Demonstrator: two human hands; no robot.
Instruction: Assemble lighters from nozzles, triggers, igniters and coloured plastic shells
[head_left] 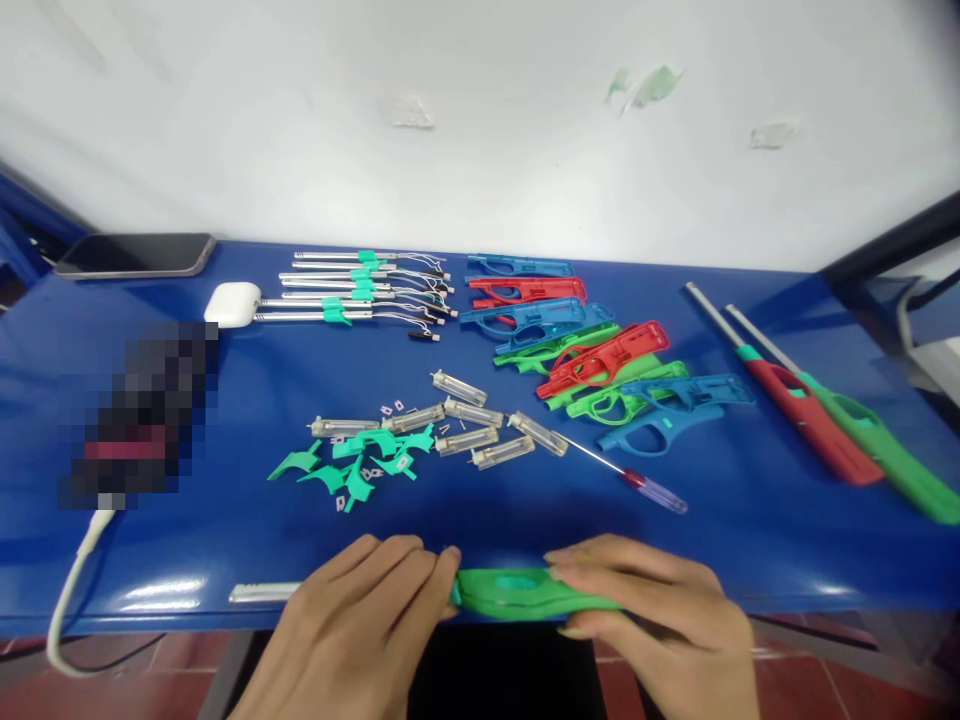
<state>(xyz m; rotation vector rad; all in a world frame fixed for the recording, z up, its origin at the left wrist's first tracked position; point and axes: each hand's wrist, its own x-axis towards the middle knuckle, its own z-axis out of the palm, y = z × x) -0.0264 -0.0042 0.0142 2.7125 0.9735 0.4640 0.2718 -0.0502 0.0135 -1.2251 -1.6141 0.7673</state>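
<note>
A green long-necked lighter (pixel 525 592) lies sideways between my hands at the table's front edge. My left hand (pixel 360 610) is closed around its front end, where the metal tube (pixel 262 592) sticks out to the left and a bit of teal shows at my thumb. My right hand (pixel 660 610) grips the back of the green body between thumb and fingers; the handle's end is hidden in the palm. Beyond the hands lie teal trigger pieces (pixel 360 485), clear fuel tanks (pixel 502 453) and a screwdriver (pixel 652 490) with a red and clear handle.
Metal tubes with wires (pixel 315 283) lie in a row at the back. Red, blue and green handle shells (pixel 615 355) are heaped right of them. Two whole lighters (pixel 817 420) rest at far right. A phone (pixel 135 256), white earbud case (pixel 233 304) and pixelated device (pixel 142 420) with cable occupy the left.
</note>
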